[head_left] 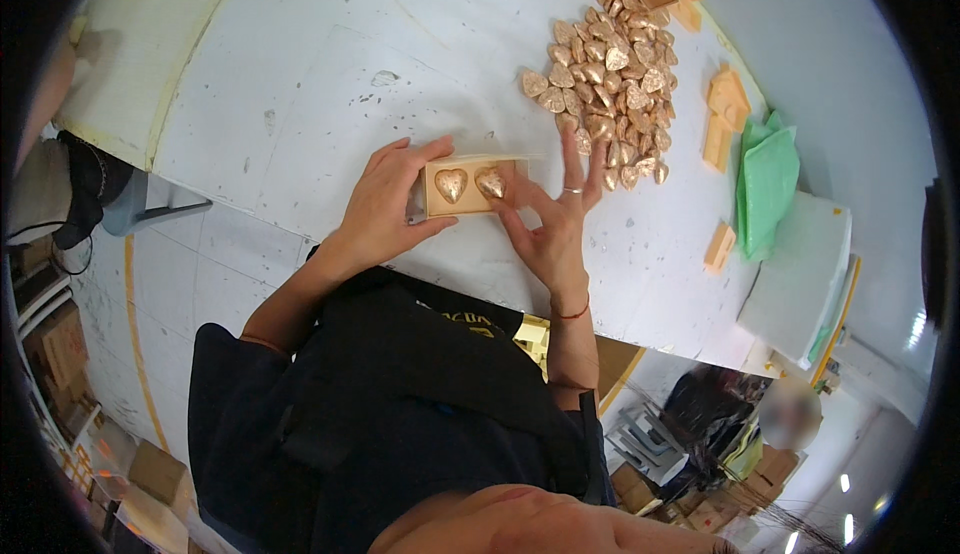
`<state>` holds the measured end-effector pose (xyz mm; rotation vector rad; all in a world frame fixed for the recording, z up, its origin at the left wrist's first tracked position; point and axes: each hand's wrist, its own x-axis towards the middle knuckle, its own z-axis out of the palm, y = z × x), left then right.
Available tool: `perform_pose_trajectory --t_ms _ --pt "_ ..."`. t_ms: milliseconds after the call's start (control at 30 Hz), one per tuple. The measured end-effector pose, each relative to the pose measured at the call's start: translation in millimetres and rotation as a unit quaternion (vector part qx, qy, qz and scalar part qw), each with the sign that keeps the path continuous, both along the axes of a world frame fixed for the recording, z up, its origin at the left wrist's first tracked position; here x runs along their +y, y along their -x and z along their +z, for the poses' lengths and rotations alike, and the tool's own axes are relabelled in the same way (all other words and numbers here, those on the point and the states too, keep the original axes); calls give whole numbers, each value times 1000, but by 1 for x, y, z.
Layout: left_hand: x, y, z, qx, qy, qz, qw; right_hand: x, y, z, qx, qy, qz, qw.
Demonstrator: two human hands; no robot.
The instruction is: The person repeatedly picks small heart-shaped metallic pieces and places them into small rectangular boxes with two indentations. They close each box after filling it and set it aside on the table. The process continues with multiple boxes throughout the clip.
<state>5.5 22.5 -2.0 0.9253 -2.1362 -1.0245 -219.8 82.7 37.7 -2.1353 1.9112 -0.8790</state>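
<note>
Shallow box: lying on the counter [300, 74] between the two hands, the cream box [470, 208] is showing its open side upward.
Heart pieces: a left gold heart [451, 186] and a right gold heart [489, 183] are sitting side by side inside it.
Left hand: the left hand [388, 199] is holding the box's left end, thumb along the near edge, fingers along the far one.
Right hand: thumb and forefinger of the right hand [548, 222] are narrowing at the right gold heart, other fingers spreading; whether they are gripping it, one cannot tell.
Heap: a pile of gold hearts [610, 84] is lying beyond the right hand.
Right margin: a green sheet [768, 184] is resting near a peach-coloured block [719, 247].
</note>
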Motion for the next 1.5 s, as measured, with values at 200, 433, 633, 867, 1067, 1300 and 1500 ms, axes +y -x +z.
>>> perform_pose_trajectory --t_ms 200,433,633,867,1067,1300,1500 --pt "-1 -1 0 -7 -1 -10 1000 -16 6 16 50 -49 68 995" --pt "-1 0 0 -4 3 -12 1000 -17 10 3 22 -36 71 997" --pt "-2 0 2 -13 2 -20 1000 -8 9 -1 -23 -39 56 997" --pt "-5 0 10 -25 -24 -36 999 3 1 -5 -125 -95 42 987" --pt "-5 -1 7 -23 -23 -36 999 -1 19 -13 -536 -155 41 829" --pt "-17 -13 16 63 -102 -92 989 -6 -11 -41 -358 -139 3 923" --pt "-2 14 -3 31 -62 45 997 -5 -10 -37 -391 -113 37 913"
